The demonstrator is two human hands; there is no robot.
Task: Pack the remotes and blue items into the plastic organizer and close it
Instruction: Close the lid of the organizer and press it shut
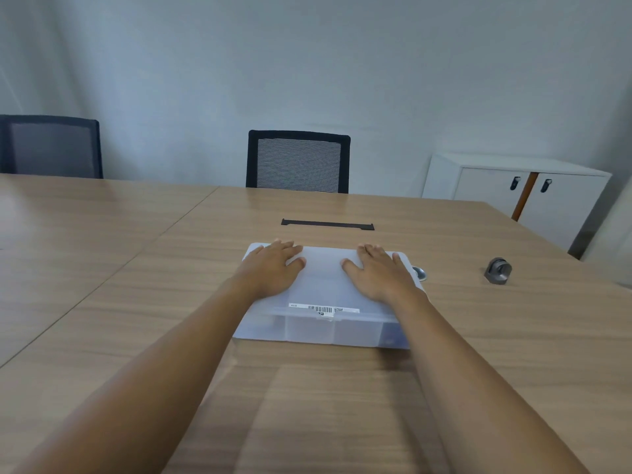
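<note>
A translucent plastic organizer (323, 285) lies on the wooden table (102, 268) in front of me with its lid down. A barcode label is stuck near the lid's front edge. My left hand (273, 268) rests flat on the left part of the lid, fingers spread. My right hand (379, 271) lies flat on the right part in the same way. Through the front wall I see faint compartment dividers; the contents are too hazy to make out. No remotes or blue items lie loose on the table.
A small grey metal object (498, 271) stands on the table to the right. A round silver thing (420, 272) peeks out beside the organizer's right edge. A black cable slot (327, 225) lies behind the organizer. Two mesh chairs (298, 162) and a white cabinet (519, 189) stand beyond the table.
</note>
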